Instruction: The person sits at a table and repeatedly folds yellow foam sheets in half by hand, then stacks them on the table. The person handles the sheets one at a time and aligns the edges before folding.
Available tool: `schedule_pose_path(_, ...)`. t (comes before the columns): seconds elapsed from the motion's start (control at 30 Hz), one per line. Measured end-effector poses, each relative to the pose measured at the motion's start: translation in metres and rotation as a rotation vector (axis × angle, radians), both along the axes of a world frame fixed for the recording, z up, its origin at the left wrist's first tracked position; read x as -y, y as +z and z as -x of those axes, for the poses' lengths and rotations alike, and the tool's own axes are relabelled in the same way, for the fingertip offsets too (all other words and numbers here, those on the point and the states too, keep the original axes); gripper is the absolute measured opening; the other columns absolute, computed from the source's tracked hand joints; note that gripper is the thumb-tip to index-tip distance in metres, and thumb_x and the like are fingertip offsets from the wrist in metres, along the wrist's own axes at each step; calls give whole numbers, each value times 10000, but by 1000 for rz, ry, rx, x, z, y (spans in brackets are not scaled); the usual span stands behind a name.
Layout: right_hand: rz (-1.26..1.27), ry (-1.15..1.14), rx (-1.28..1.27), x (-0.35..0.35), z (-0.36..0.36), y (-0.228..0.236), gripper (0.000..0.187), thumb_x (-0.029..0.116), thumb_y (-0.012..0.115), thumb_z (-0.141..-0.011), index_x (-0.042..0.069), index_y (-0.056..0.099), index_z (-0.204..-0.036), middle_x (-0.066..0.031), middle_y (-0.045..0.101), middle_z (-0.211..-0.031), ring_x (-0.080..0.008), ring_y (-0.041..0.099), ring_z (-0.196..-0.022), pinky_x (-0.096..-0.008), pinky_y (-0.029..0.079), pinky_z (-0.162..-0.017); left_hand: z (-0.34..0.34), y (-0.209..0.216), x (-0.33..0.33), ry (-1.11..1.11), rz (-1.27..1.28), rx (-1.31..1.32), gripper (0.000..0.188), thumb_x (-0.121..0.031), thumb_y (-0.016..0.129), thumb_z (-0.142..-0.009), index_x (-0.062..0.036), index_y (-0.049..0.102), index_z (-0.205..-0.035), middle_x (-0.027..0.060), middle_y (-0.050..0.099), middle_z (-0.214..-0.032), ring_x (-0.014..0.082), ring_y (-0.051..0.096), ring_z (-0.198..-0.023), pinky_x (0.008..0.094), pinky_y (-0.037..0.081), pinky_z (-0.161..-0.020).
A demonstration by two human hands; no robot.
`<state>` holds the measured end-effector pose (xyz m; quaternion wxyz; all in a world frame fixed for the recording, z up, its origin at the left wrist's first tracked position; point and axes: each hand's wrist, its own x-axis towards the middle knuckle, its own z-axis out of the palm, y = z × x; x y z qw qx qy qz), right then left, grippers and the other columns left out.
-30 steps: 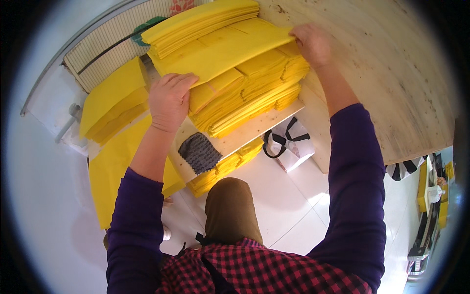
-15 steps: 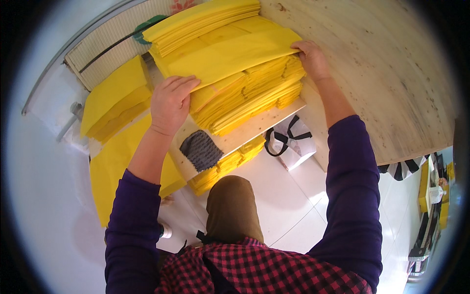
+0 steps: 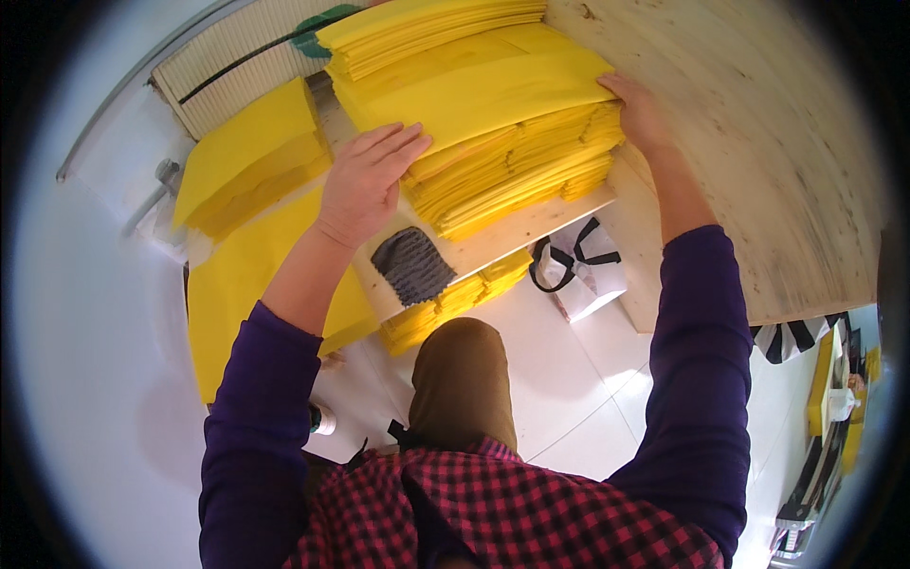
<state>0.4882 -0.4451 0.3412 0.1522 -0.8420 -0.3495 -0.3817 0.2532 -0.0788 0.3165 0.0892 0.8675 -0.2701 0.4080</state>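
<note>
The yellow top sheet [image 3: 483, 93] runs lengthwise between the left hand [image 3: 365, 185] and right hand [image 3: 646, 116], one at each near corner. Fingers lie nearly together; whether either pinches, I cannot tell.

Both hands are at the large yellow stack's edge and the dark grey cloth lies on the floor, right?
Not quite: the head view shows the dark grey cloth lying on the wooden shelf, not the floor. The left hand and right hand are at the edge of the large yellow stack.
</note>
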Motion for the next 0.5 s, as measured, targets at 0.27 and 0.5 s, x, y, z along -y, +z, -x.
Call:
schedule_pose_path(0.27, -300, 94, 26, -16, 115, 2, 280, -17, 498, -869, 49, 622, -1111, -140, 620, -1100, -267, 569, -1059, -327, 428, -918, 95, -32, -58, 197, 82, -57, 554, 95, 474, -681, -54, 563, -1207, 121, 536, -1292, 310, 488, -1203, 406, 368, -1015)
schedule_pose_path(0.5, -323, 337, -568, -101, 245, -118, 82, 44, 642, -832, 39, 647, -914, -102, 637, -827, -196, 619, -717, -278, 498, -629, 253, -95, -122, 546, 235, -150, 437, 96, 457, -753, -23, 591, -1152, 156, 558, -1257, 350, 499, -1189, 415, 389, -996)
